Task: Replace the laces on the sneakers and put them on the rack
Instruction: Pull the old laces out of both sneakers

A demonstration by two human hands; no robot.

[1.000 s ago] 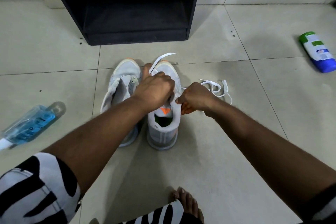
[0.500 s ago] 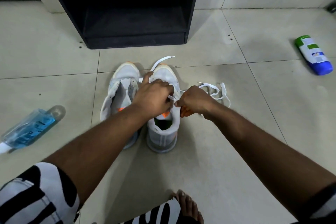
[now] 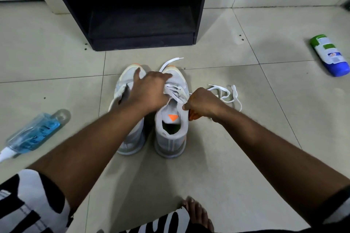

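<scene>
Two grey-white sneakers stand side by side on the tiled floor, toes pointing away from me. The right sneaker (image 3: 170,134) has a white lace (image 3: 175,91) threaded through its front eyelets, with one end lying past its toe. My left hand (image 3: 149,91) lies over the gap between the two shoes with its fingers spread, touching the left sneaker (image 3: 130,138) and the toe of the right one. My right hand (image 3: 203,104) pinches the lace at the right sneaker's side. A loose white lace (image 3: 227,93) lies tangled on the floor just right of that hand.
A black shoe rack (image 3: 140,11) stands open straight ahead against the wall. A clear bottle of blue liquid (image 3: 34,134) lies at the left, a white, green and blue bottle (image 3: 329,55) at the far right. My bare foot (image 3: 197,212) is at the bottom.
My left hand has let go of the lace and opened, its fingers now spread over both toes. My right hand keeps its pinch on the lace. The view has tilted slightly.
</scene>
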